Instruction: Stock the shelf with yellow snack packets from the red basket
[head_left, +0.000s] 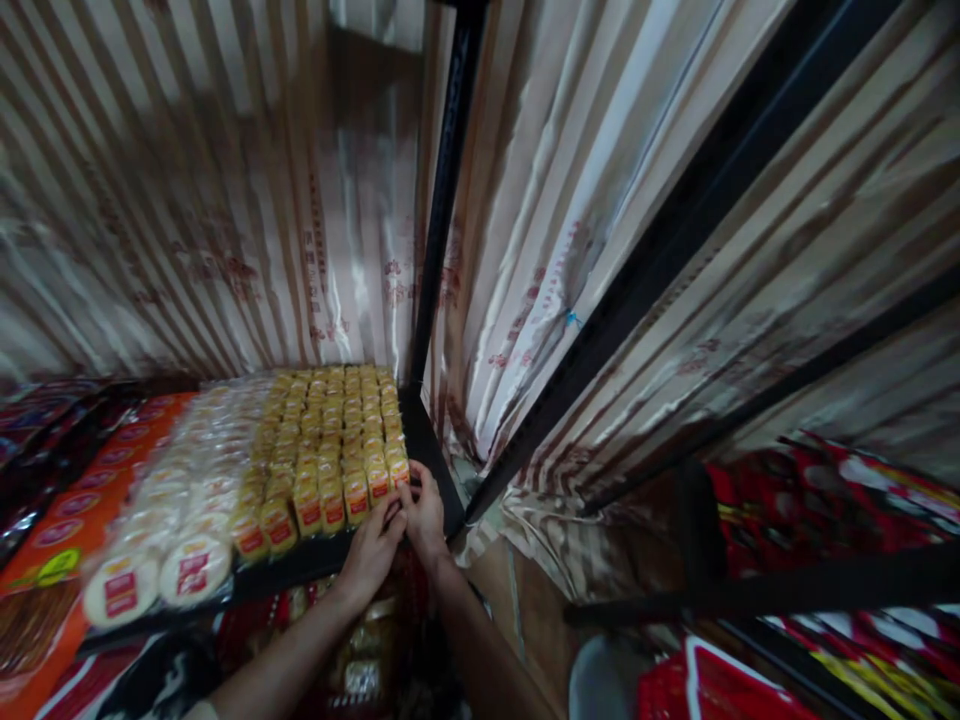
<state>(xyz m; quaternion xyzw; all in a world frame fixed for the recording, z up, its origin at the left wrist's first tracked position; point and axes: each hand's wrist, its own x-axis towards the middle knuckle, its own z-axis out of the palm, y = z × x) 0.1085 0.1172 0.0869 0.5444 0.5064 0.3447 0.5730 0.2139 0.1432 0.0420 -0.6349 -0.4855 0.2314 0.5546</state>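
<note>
Small yellow packets [330, 500] with red labels stand in tight rows on a dark shelf. My right hand [424, 512] is at the front right corner of these rows. Its fingers are closed round the edge of the end packet [397, 466]. Just left of it and lower, my left hand [379, 545] is in front of the packets with its fingers curled together. Its fingertips are close to my right thumb, and what they hold, if anything, is hidden. Left of the yellow rows lie round white packages [195, 570] in clear wrap with red labels.
Orange packaging [97, 480] lies farther left. A black upright post [442, 200] rises behind the shelf corner. Striped plastic sheeting [225, 200] hangs behind. On the right, red packages [795, 500] fill another rack with a dark rail [750, 585]. More packets sit below my forearms.
</note>
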